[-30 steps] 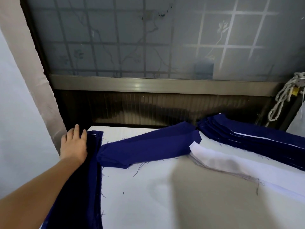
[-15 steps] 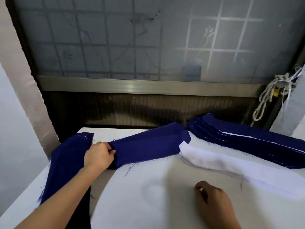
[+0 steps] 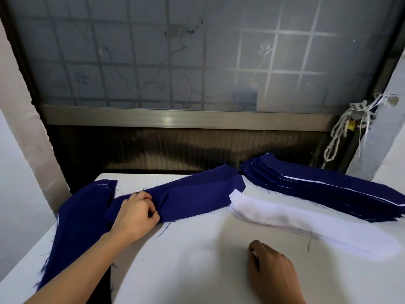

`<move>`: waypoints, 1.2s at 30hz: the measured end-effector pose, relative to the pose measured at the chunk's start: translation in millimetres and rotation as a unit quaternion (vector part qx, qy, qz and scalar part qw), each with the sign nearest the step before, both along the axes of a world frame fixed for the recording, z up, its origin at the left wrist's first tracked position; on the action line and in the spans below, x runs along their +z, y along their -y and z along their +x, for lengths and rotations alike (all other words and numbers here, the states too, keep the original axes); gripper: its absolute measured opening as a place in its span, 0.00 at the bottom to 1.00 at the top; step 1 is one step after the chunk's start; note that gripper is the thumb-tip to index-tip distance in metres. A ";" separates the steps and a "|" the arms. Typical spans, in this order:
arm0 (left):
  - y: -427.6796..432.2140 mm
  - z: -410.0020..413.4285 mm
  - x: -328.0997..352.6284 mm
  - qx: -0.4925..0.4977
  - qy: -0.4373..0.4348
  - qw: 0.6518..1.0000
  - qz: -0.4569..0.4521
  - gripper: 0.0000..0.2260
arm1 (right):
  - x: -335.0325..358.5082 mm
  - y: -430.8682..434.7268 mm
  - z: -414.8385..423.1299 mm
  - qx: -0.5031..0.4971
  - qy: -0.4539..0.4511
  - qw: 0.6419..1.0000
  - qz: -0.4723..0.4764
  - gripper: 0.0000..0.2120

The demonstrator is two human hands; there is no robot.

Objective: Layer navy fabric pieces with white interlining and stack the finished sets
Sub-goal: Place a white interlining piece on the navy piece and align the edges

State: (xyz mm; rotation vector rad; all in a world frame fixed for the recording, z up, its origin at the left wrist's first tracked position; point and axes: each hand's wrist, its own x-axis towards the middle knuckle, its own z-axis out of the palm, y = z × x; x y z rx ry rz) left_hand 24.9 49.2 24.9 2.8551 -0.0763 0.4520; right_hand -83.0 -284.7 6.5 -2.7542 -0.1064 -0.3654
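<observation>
left hand (image 3: 137, 216) has quit the navy stack (image 3: 81, 216) at the left, now pinches the near end of the middle navy piece (image 3: 197, 194) | right hand (image 3: 271, 268) has entered, fingers loosely curled, empty, on the table (image 3: 197, 270) near the white interlining (image 3: 306, 224) | likely: 1 new set starting

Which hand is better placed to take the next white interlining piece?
Right. The right hand holds nothing and sits nearest the white interlining stack; the left hand is busy gripping a navy piece.
</observation>
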 end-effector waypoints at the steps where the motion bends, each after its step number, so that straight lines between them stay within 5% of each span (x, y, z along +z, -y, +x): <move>1: 1.8 -1.8 -1.2 -0.005 0.005 1.000 0.004 0.03 | -1.0 0.1 0.1 -0.001 0.003 1.000 0.001 0.08; 9: 23.4 -20.3 4.0 -0.022 0.120 0.992 -0.037 0.02 | -3.4 -0.4 2.8 -0.013 0.006 1.000 0.005 0.06; 14: 50.1 -43.0 -3.7 -0.105 0.218 0.970 0.002 0.19 | -8.7 0.6 3.3 -0.023 0.046 0.999 -0.001 0.03; 16: 65.3 -54.0 -5.4 -0.133 0.253 0.958 0.031 0.10 | -10.6 0.7 3.8 -0.027 0.061 0.998 0.000 0.05; 23: 124.8 -101.1 -26.4 -0.406 0.129 0.890 0.164 0.07 | -5.0 3.7 2.6 0.063 0.144 0.986 -0.058 0.35; 28: 128.9 -118.6 -15.4 -0.446 0.116 0.863 0.208 0.08 | -6.6 6.3 7.2 0.161 0.220 0.958 -0.086 0.22; 32: 117.9 -117.1 -15.9 -0.389 0.237 0.882 0.118 0.06 | -7.8 9.8 12.2 0.195 0.267 0.939 -0.091 0.06; 36: 84.3 -94.0 -14.2 -0.295 0.325 0.898 -0.037 0.06 | -15.9 10.7 16.7 0.156 0.308 0.934 -0.089 0.15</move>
